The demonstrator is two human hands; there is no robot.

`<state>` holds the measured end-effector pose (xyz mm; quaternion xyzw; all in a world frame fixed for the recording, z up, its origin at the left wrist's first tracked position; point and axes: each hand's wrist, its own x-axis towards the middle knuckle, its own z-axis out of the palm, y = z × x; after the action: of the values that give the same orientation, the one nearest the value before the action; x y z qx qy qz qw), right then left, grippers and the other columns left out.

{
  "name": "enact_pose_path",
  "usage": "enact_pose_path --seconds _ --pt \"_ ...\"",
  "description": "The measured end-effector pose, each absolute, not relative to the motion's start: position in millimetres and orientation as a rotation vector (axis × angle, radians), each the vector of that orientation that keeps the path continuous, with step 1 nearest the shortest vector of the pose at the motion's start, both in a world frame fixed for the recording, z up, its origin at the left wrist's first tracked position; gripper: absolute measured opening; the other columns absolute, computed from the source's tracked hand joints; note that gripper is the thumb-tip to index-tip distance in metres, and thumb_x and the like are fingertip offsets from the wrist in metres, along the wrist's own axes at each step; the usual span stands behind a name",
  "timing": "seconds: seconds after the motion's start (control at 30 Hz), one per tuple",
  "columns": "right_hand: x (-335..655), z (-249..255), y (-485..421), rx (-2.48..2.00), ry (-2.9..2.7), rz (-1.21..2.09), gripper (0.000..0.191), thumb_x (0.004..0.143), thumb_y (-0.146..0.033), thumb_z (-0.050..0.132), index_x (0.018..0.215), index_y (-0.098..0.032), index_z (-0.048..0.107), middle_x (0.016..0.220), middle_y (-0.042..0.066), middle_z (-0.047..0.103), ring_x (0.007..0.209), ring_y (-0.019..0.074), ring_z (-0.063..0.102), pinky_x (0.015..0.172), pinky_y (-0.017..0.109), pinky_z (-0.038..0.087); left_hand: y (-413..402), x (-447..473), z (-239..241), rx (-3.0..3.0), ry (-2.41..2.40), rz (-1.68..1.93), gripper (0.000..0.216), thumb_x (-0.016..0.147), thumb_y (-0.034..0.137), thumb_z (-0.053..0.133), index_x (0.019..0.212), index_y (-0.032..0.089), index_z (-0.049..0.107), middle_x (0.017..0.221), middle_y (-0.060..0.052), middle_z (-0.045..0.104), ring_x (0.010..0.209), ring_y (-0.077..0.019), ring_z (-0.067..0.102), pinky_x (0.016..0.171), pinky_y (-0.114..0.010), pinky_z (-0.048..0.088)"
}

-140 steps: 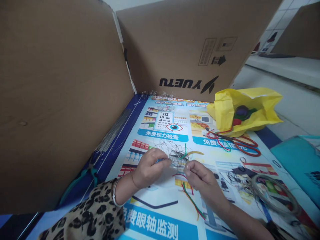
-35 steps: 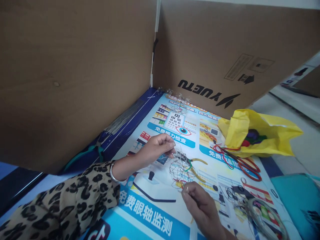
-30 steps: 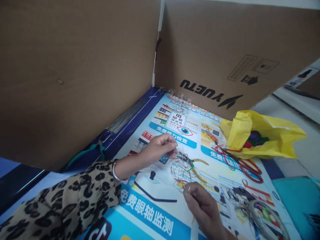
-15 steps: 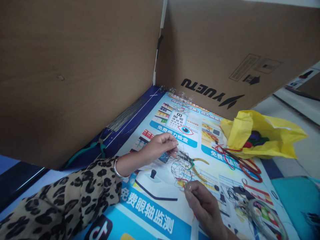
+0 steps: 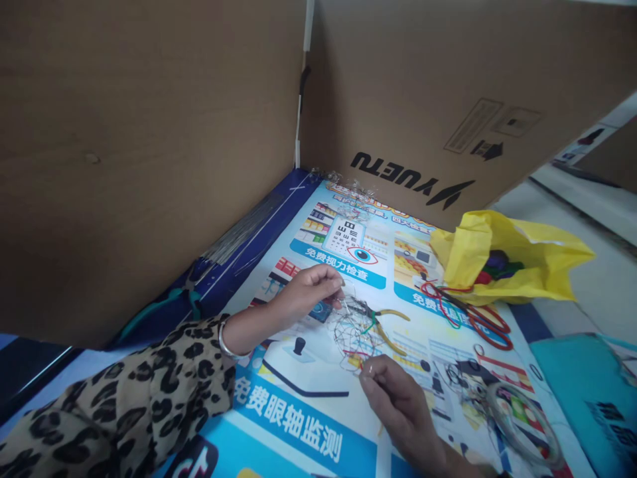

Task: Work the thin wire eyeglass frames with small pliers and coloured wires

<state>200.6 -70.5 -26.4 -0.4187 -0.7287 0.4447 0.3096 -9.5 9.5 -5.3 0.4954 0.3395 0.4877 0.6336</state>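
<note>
My left hand (image 5: 318,289), with a bangle at its wrist, is closed in a pinch at the upper edge of a tangled frame of thin wire (image 5: 351,335). A fine wire runs by its fingertips. Lower right, my right hand (image 5: 398,401) pinches closed at the frame's near side, where a bit of red thread (image 5: 355,355) shows by the fingertips. Exactly what lies between those fingers is too small to see clearly. Pliers with yellow handles (image 5: 395,315) lie just beyond the wire frame, a green strand at their joint.
Scissors with red handles (image 5: 490,326) lie beside a yellow bag (image 5: 542,255) holding coloured balls. A clear coil (image 5: 522,425) and a teal pouch (image 5: 582,392) are at right. Straight wires (image 5: 243,229) and teal-handled pliers (image 5: 164,307) lie left. Cardboard walls (image 5: 398,86) stand behind.
The whole view has shifted slightly, so things appear a little further left. Both hands keep their pinches and nearly the same place at the wire frame.
</note>
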Motion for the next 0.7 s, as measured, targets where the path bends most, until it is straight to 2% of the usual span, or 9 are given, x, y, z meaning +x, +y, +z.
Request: enact_pose_path --seconds 0.13,0.7 --pt "198.6 -24.1 -70.4 -1.111 -1.947 1.136 0.018 0.088 -0.029 0.044 0.073 -0.019 0.047 0.061 -0.002 0.046 0.056 0.0108 0.042 0.053 0.023 0.036 8.9 -9.4 -8.0 1.151 0.803 1.132 0.019 0.082 0.033 0.055 0.086 0.015 0.052 0.075 -0.001 0.060 0.067 -0.0112 0.059 0.065 -0.024 0.043" --pt "195.8 -23.9 -70.9 -1.040 -1.973 1.180 0.013 0.087 -0.025 0.043 0.075 -0.020 0.045 0.054 -0.006 0.037 0.048 0.0084 0.033 0.046 0.022 0.029 6.7 -8.9 -11.7 1.217 0.862 1.221 0.015 0.082 0.029 0.055 0.083 0.015 0.056 0.077 -0.001 0.057 0.074 -0.0121 0.053 0.071 -0.025 0.042"
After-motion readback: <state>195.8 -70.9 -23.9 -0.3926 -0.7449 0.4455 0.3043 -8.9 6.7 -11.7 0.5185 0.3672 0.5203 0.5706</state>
